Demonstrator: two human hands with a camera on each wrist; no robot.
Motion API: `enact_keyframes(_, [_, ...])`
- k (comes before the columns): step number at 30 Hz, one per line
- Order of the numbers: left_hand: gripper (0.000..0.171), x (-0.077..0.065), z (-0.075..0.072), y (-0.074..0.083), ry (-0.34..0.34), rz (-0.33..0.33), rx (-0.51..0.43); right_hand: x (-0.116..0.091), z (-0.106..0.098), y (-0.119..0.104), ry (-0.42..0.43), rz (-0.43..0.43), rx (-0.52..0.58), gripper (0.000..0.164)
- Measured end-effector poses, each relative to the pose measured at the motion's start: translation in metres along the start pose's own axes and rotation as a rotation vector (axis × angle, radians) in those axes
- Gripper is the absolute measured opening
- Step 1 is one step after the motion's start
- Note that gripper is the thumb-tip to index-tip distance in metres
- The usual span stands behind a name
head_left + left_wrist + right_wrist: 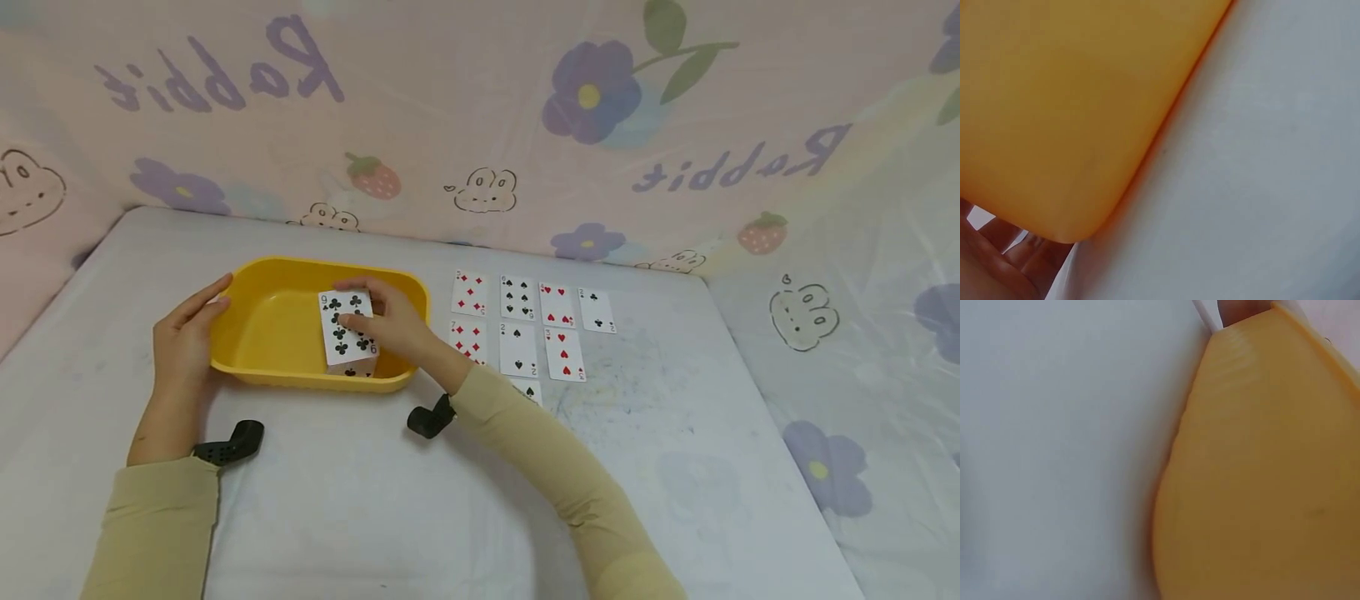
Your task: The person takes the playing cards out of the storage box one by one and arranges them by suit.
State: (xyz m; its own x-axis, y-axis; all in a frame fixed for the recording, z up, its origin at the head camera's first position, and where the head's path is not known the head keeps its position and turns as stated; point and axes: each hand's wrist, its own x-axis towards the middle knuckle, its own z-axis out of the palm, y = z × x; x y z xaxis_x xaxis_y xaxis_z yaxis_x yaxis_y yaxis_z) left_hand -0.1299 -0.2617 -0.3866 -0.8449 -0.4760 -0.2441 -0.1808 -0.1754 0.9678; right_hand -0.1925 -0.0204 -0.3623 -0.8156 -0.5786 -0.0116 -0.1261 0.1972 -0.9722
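A yellow plastic tub [270, 333] stands on the white tabletop. My left hand [183, 342] lies along its left end, fingers extended against the rim; the left wrist view shows those fingers [1035, 259] beside the tub's outer wall. My right hand [397, 321] reaches over the right part of the tub and pinches a nine of clubs [337, 333], thumb on its face. Below that card, more playing cards [352, 367] show inside the tub, mostly hidden. In the right wrist view the tub's outer wall [1260, 469] hides nearly all of the hand.
Face-up cards lie in rows right of the tub, among them a six of spades [517, 297], a two of clubs [597, 311] and a three of hearts [565, 354]. My right forearm covers part of the lower rows. A printed cloth [450, 108] hangs behind the table.
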Motion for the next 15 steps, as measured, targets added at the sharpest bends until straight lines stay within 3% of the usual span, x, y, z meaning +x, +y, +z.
enact_keyframes(6, [0.036,0.001,0.001,-0.001,-0.008,0.014,-0.006,-0.008,-0.011,-0.003,0.103,-0.137,0.058,0.041])
enact_keyframes(15, [0.039,0.002,-0.001,-0.002,0.002,-0.028,-0.024,-0.021,-0.051,-0.006,0.265,-0.189,0.148,0.042])
